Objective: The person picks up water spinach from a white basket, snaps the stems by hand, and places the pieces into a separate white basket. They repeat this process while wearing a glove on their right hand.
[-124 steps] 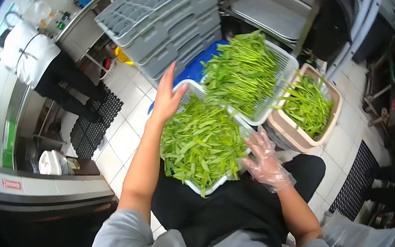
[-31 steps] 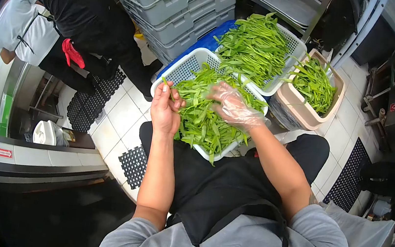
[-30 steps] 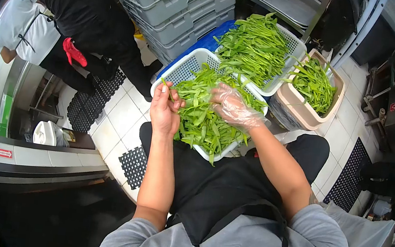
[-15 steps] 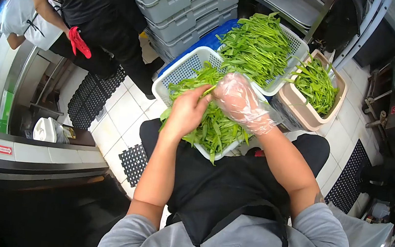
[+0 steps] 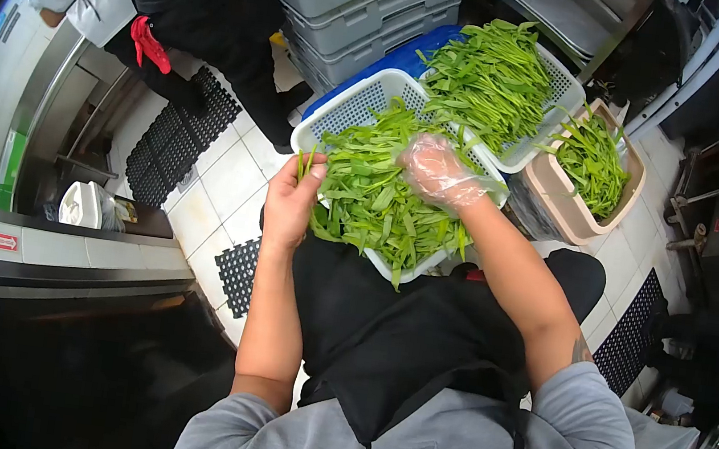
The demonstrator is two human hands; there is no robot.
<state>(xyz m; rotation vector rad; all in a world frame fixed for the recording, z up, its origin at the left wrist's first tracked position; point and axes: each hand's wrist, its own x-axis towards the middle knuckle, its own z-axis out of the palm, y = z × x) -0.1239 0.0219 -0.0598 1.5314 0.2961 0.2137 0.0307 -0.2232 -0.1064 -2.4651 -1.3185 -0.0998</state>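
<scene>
Leafy green water spinach is heaped in a white perforated basket in front of my knees. Over the basket's left edge, my left hand is bare and pinches a short green stem piece between thumb and fingers. My right hand, in a loose clear plastic glove, is curled on top of the heap at its right side. Its fingertips are partly hidden by the film and leaves, and they appear closed on greens there. Both hands are apart from each other.
A second white basket holds long-stemmed greens. Beside it, a beige bin holds more greens. Grey crates are stacked behind. Two people in aprons stand at upper left, one with a red cloth. Black mats lie on the tiles.
My hands were together at a stem over the basket. My left hand has moved left to the basket's edge with a green piece; my right hand has lowered onto the heap.
</scene>
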